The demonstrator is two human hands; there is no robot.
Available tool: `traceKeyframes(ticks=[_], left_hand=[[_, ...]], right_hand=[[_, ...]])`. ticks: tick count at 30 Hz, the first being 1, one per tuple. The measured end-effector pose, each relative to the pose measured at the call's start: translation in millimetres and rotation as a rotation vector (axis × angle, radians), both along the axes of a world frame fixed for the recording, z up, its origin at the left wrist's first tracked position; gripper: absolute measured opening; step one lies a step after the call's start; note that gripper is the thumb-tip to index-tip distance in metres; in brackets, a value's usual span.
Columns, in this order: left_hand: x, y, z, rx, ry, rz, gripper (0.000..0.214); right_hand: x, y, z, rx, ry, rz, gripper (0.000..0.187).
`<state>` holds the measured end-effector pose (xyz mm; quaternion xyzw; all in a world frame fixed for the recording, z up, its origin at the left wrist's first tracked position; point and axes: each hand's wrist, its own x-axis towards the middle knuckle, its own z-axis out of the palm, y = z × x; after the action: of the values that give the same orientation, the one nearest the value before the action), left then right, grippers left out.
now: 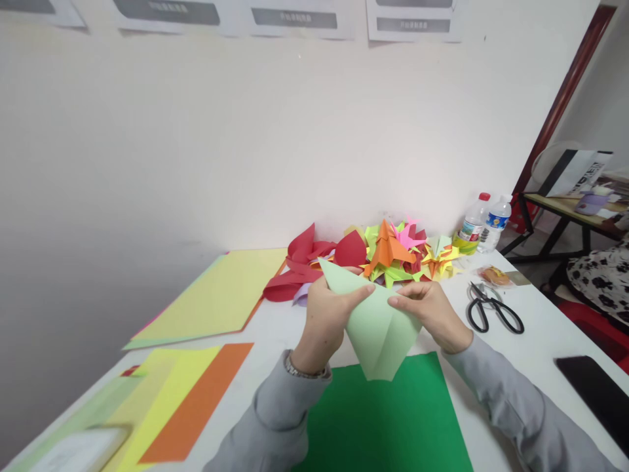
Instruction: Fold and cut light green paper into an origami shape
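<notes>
A pale green sheet of paper (pixel 376 331), partly folded, is held up between both hands above a dark green sheet (pixel 388 419) on the table. My left hand (pixel 328 314) grips its left part, thumb lying on the front face and the other fingers mostly hidden behind. With thumb and fingertips, my right hand (pixel 430 308) pinches the upper right edge. A crease runs down the middle of the paper toward its narrow lower end, and one corner points up at the left.
Behind the hands lie folded paper shapes (pixel 388 252) and red paper pieces (pixel 299 262). Black-handled scissors (pixel 494 308), two bottles (pixel 484 223) and a black flat object (pixel 597 396) are at right. Yellow sheets (pixel 216 295) and an orange strip (pixel 199 400) lie left. A seated person (pixel 599 282) is far right.
</notes>
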<state>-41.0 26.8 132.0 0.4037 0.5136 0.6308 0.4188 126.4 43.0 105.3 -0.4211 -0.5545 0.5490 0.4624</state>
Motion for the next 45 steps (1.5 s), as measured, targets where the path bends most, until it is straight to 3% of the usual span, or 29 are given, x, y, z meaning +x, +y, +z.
traceKeyframes(ticks=[5, 25, 33, 45], left_hand=[[0, 1, 0.4, -0.002, -0.001, 0.004, 0.051], [-3, 1, -0.6, 0.008, -0.052, -0.103, 0.048], [-5, 3, -2.4, 0.072, -0.176, -0.195, 0.030], [-16, 10, 3.2, 0.180, -0.252, -0.053, 0.031]], right_hand=[[0, -1, 2.3, -0.006, -0.001, -0.004, 0.030], [1, -1, -4.2, 0.236, -0.089, -0.077, 0.023], [-1, -1, -4.4, 0.132, -0.039, -0.046, 0.027], [-1, 1, -3.5, 0.067, -0.040, -0.064, 0.032]])
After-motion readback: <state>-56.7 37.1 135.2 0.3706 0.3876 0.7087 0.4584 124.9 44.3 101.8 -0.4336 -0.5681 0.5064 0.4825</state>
